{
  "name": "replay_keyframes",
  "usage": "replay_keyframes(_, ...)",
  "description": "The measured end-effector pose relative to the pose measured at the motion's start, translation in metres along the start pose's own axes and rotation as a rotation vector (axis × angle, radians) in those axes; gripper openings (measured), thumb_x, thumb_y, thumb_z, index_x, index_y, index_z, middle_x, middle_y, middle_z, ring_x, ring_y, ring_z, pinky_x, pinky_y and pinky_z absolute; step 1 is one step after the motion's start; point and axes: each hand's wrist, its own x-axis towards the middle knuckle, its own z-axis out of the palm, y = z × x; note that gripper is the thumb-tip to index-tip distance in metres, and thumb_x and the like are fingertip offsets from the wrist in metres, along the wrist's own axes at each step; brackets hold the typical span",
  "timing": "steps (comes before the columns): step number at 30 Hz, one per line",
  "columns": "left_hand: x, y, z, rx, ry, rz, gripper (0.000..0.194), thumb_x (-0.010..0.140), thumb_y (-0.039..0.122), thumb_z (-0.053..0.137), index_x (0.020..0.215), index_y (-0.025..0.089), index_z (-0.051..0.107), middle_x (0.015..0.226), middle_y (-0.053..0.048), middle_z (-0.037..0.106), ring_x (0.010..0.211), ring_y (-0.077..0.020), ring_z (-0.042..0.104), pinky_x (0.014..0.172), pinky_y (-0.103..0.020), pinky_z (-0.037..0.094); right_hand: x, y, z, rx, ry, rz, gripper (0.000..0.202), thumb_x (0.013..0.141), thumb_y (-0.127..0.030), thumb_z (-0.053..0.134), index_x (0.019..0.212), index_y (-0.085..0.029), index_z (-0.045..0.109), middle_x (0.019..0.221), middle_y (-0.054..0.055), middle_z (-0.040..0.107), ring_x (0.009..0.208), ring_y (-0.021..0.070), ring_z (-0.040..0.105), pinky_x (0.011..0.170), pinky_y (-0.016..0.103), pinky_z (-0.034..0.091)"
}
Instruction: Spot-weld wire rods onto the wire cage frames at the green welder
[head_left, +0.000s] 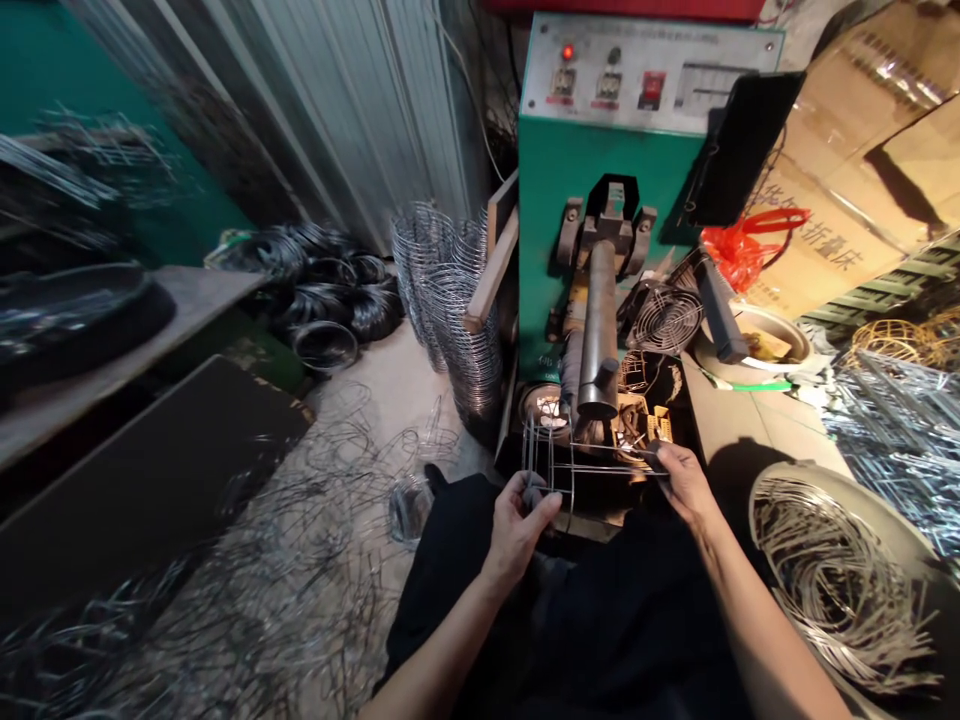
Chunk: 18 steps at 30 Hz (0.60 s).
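A small frame of thin metal wire [572,490] is held level between my two hands, just below a green machine's [637,160] round metal arm [600,330]. My left hand [520,525] pinches the frame's left part, thumb pointing right. At the other side, my right hand [684,480] has its fingers closed on the ends of the long wires. The machine's panel shows a lit red light [568,52].
Stacked wire rings [457,310] stand left of the machine. Loose wires cover the floor [300,520] at left. A basin of bent wires [825,570] sits at right, below a pile of wire pieces [900,430]. A dark bar [721,310] juts out right of the machine arm.
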Motion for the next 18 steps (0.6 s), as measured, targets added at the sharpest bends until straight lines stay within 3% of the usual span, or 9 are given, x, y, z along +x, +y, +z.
replay_keyframes(18, 0.0075, 0.0055, 0.0081, -0.003, -0.003, 0.008, 0.038, 0.075, 0.042, 0.079, 0.089, 0.019, 0.054, 0.058, 0.01, 0.039, 0.046, -0.0061, 0.039, 0.045, -0.018, 0.041, 0.0088, 0.0041, -0.0052, 0.02, 0.01, -0.007, 0.04, 0.061, -0.055, 0.084, 0.06, -0.021, 0.062, 0.058, -0.001, 0.055, 0.056, 0.013, 0.049, 0.056, 0.027, 0.046)
